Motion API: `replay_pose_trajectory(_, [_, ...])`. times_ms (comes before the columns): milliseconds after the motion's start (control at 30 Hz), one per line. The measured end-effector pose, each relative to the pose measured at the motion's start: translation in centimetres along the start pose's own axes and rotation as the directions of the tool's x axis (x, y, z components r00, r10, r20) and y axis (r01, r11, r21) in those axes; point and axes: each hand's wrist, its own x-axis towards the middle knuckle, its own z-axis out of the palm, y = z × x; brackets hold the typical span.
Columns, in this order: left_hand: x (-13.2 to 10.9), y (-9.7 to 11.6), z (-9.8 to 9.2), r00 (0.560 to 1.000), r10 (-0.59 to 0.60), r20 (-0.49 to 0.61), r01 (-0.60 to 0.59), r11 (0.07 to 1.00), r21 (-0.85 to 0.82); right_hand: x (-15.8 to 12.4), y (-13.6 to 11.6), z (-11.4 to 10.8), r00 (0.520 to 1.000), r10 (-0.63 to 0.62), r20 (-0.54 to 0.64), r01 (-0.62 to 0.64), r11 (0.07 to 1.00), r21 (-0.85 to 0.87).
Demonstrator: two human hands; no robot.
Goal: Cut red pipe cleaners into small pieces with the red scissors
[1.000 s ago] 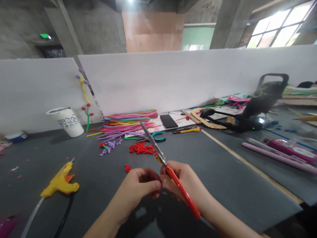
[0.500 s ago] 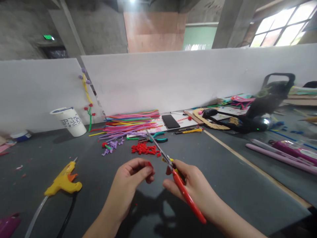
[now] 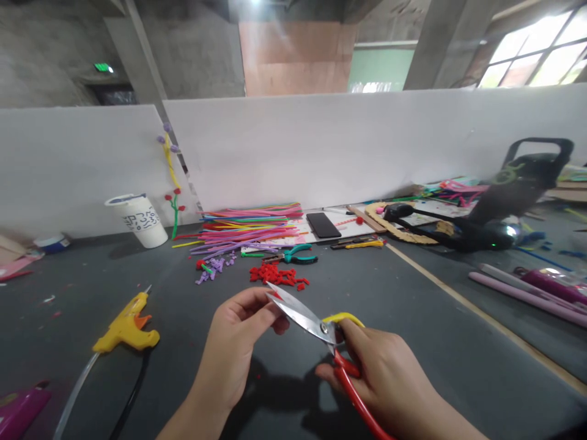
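My right hand (image 3: 385, 360) grips scissors (image 3: 305, 321) with red and yellow handles, the blades slightly parted and pointing left. Between the thumb and fingers of my left hand (image 3: 247, 330) is a small red pipe cleaner piece (image 3: 277, 295), mostly hidden by the fingers and blades. The blade tips lie right at these fingertips. Just beyond the hands, a heap of short red pipe cleaner pieces (image 3: 279, 275) lies on the dark table (image 3: 197, 324). Left of it is a pile of short purple pieces (image 3: 216, 269).
A yellow glue gun (image 3: 126, 324) with trailing cords lies on the left. Behind are long pipe cleaners (image 3: 252, 226), teal-handled pliers (image 3: 296, 253), a phone (image 3: 323, 225) and a white cup (image 3: 140, 223). A black lamp-like device (image 3: 495, 208) stands to the right.
The scissors have swung from steeply upright to pointing left, and their blades now reach my left fingertips. The view has shifted slightly to the left.
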Motion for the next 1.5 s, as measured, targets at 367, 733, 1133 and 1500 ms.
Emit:
replay_pose_trajectory(367, [-0.15, -0.24, -0.15, 0.999, -0.021, 0.031, 0.02, 1.0, 0.024, -0.22, 0.55, 0.21, 1.0, -0.013, -0.025, 0.011, 0.998, -0.07])
replay_pose_trajectory(733, [0.09, -0.12, -0.01, 0.999, -0.025, 0.033, 0.024, 0.999, 0.03, -0.31, 0.48, 0.39, 1.0, -0.01, 0.002, 0.011, 0.999, -0.044])
replay_pose_trajectory(1133, [0.01, 0.02, -0.21, 0.999, -0.026, 0.04, 0.024, 0.999, 0.035, -0.13, 0.54, 0.5, 0.999, -0.004, 0.037, 0.006, 0.999, -0.053])
replay_pose_trajectory(1500, [0.29, 0.21, -0.73, 0.997, -0.02, 0.079, 0.013, 0.995, 0.098, -0.14, 0.91, 0.32, 1.0, -0.011, -0.008, 0.011, 0.998, -0.067])
